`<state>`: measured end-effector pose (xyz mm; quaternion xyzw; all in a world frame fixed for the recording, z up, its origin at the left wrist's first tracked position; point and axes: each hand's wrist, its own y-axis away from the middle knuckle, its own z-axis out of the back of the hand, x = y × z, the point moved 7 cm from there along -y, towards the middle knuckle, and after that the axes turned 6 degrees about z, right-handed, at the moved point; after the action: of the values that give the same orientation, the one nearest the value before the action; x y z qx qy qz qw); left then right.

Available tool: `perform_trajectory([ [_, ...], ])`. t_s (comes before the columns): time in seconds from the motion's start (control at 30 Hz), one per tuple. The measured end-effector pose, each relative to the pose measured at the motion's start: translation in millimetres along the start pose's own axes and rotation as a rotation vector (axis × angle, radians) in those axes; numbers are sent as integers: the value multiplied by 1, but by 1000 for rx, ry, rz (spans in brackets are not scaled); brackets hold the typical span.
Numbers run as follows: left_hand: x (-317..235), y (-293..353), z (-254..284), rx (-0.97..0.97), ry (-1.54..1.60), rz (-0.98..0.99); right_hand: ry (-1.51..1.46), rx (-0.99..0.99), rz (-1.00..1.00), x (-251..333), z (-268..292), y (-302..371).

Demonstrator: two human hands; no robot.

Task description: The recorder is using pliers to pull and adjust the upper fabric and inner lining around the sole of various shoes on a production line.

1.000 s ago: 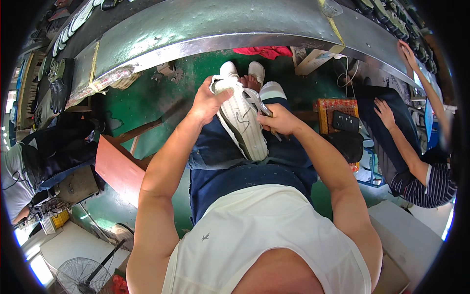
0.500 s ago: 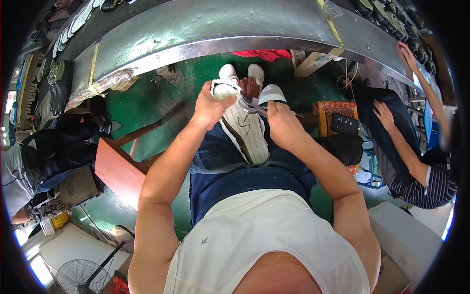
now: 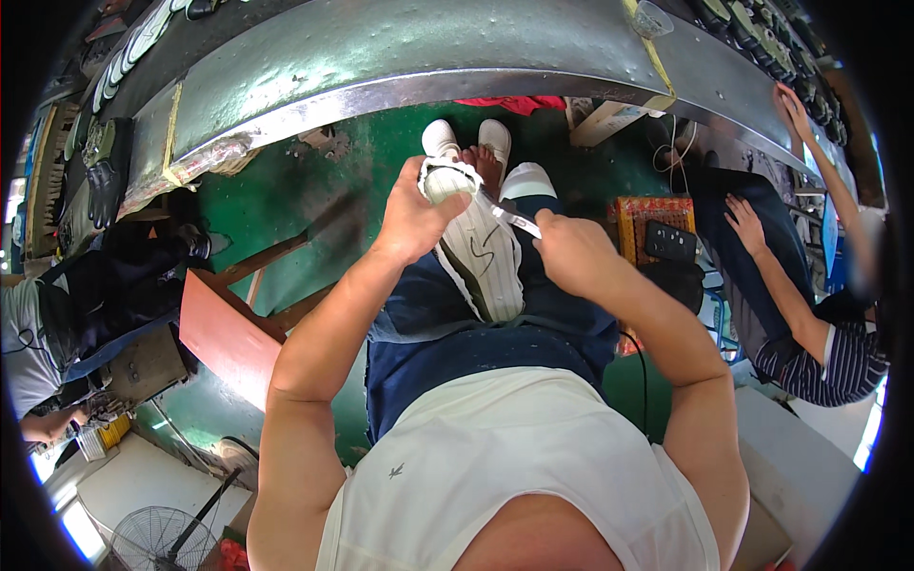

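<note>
Over my lap lies a white shoe upper on a last point(image 3: 487, 271), its bottom turned up, with a dark wavy line drawn across it and ragged material along its edges. My left hand point(image 3: 417, 217) is wrapped around its far end, thumb pressed on the bottom. In my right hand point(image 3: 576, 252) is a pair of metal pliers point(image 3: 515, 222), held by the handles. The jaws reach the shoe's right edge near the far end; whether they are clamped on the material I cannot tell. My right palm hides the handle ends.
A metal bench point(image 3: 409, 48) curves across the front. A pink board on wooden legs point(image 3: 224, 328) stands left; a red-orange box point(image 3: 633, 224) with a phone point(image 3: 670, 241) is right. Co-workers sit on both sides, one hand point(image 3: 745, 225) resting on a thigh. A fan point(image 3: 164, 542) stands lower left.
My right hand has moved slightly right and toward me, and the pliers now show more of their length. The left hand stays on the shoe. A black cord has come into view beside my right thigh.
</note>
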<state>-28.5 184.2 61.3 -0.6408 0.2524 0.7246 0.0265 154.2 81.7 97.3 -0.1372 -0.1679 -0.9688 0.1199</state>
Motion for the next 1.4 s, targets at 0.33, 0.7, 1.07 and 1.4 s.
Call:
perform_trajectory([
  [0.33, -24, -12, -22, 45, -211, -54, -318, 324, -53, -31, 22, 3],
  [0.7, 7, -39, -3, 38, -92, 34, -753, 326, -69, -55, 37, -3],
  [1.07, 28, -26, 28, -4, 277, 143, -702, 302, -82, -20, -31, 43],
  [1.4, 113, 90, 74, -442, 508, 377, -914, 248, -181, -13, -39, 48],
])
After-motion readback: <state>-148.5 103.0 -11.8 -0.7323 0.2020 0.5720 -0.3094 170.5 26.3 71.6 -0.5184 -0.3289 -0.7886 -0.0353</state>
